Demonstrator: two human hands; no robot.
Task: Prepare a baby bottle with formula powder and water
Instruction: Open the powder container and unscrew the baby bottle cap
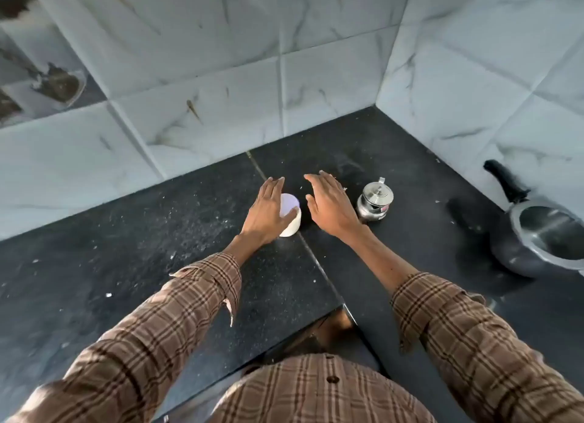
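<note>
A small white round container (292, 215) with a pale lid stands on the black stone counter (126, 249). My left hand (268, 211) lies over its left side with fingers stretched flat, and its thumb rests against the container's front rim. My right hand (328, 204) hovers just right of the container with fingers apart, holding nothing. A small steel pot with a lid and spout (375, 203) stands right of my right hand. No baby bottle is in view.
A grey pressure cooker (543, 239) with a black handle sits at the right, next to the tiled wall. White marble-pattern tiles (221, 106) form a corner behind the counter. The counter's front edge runs near my body.
</note>
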